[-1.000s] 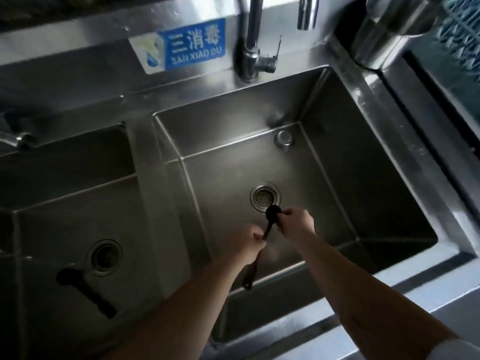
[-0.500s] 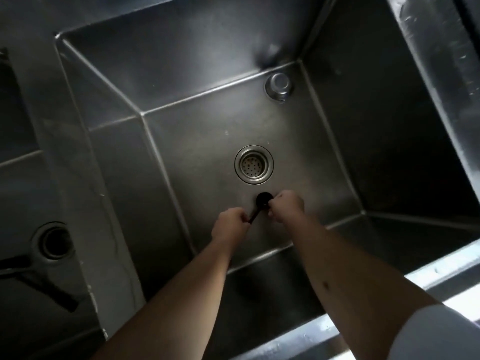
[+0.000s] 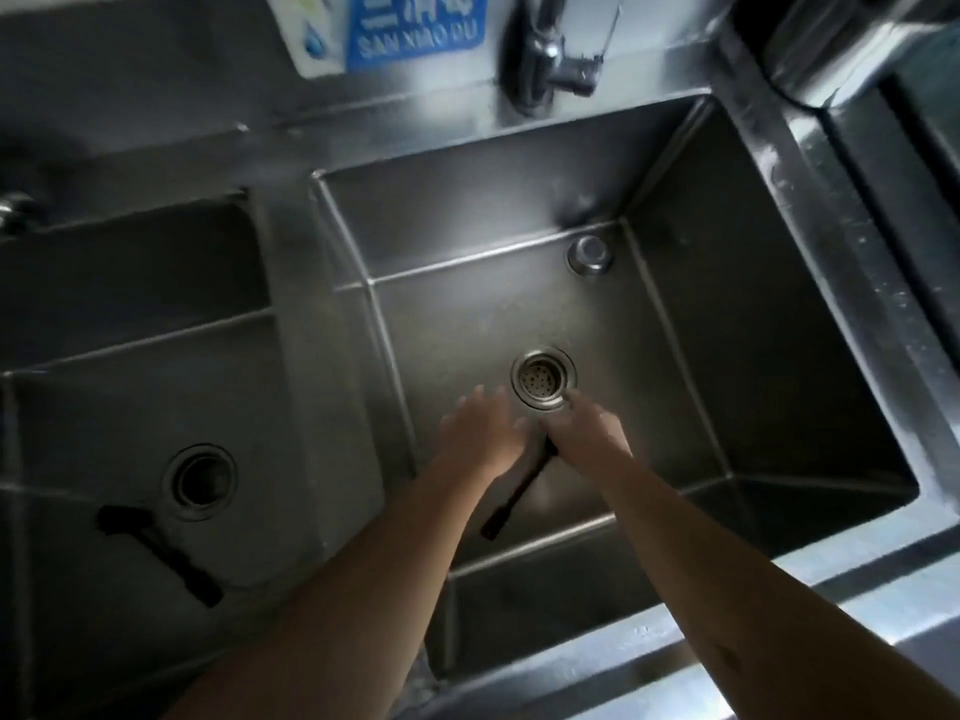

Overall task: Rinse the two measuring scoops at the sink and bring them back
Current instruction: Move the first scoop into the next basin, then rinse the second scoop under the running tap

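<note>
Both my hands are down in the right basin point(image 3: 727, 304) of a steel sink, just in front of its drain strainer point(image 3: 543, 379). My right hand point(image 3: 587, 431) is closed around the head end of a black measuring scoop point(image 3: 511, 498). The scoop's handle slants down and left below my wrists, and its bowl is hidden by my fingers. My left hand point(image 3: 480, 428) lies against the right one with its fingers stretched out and apart. The second black scoop point(image 3: 161, 553) lies on the floor of the left basin point(image 3: 130, 397), beside that basin's drain.
A faucet point(image 3: 540, 59) stands at the back rim, with no water visible. A blue and white sign point(image 3: 415, 23) is on the backsplash. A steel pot point(image 3: 841, 39) sits at the back right. A small metal fitting point(image 3: 589, 254) is in the right basin's far corner.
My left hand has let go of the scoop's handle and spread its fingers. The right hand still grips the scoop. The view has swung up, showing the faucet and left basin again.
</note>
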